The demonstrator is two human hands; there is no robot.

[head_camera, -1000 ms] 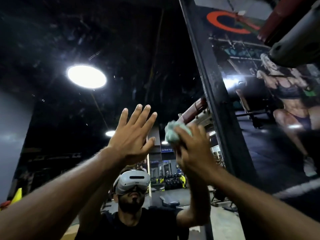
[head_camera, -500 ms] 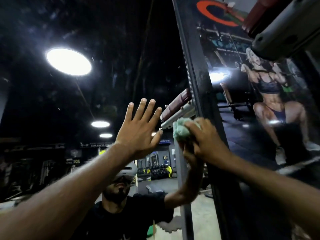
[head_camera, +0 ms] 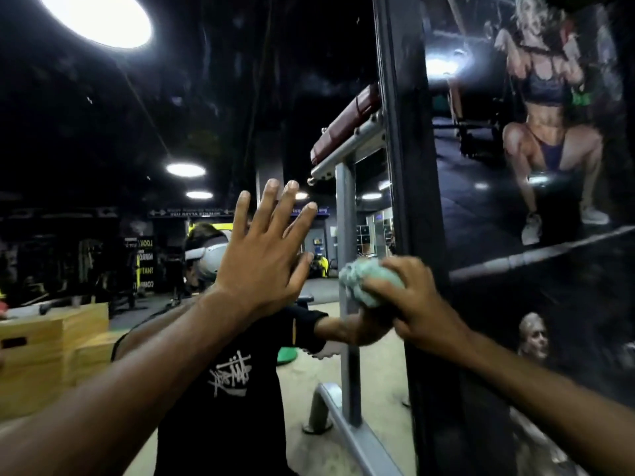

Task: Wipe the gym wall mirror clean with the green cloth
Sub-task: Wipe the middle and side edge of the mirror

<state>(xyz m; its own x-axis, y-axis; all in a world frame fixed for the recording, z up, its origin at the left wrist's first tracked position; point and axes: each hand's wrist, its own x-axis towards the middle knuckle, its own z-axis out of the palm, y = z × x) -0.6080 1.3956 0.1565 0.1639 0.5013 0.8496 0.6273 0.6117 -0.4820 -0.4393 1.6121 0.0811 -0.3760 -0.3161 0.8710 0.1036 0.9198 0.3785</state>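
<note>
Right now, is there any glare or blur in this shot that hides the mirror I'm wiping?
Head view: a reflected ceiling light blows out white at top left of the mirror. Head view: the right hand and cloth are softly blurred. Head view: the wide lens skews the frame, and the room is dim.

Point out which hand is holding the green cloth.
The right hand grips the bunched green cloth; the left hand is spread open with straight fingers, holding nothing.

One head-worn wide-angle camera faces forward into the wall mirror (head_camera: 213, 108) at close range. The glass fills the view from 6 through 12 o'clock; its dark frame post (head_camera: 402, 166) stands at 3 o'clock.
</note>
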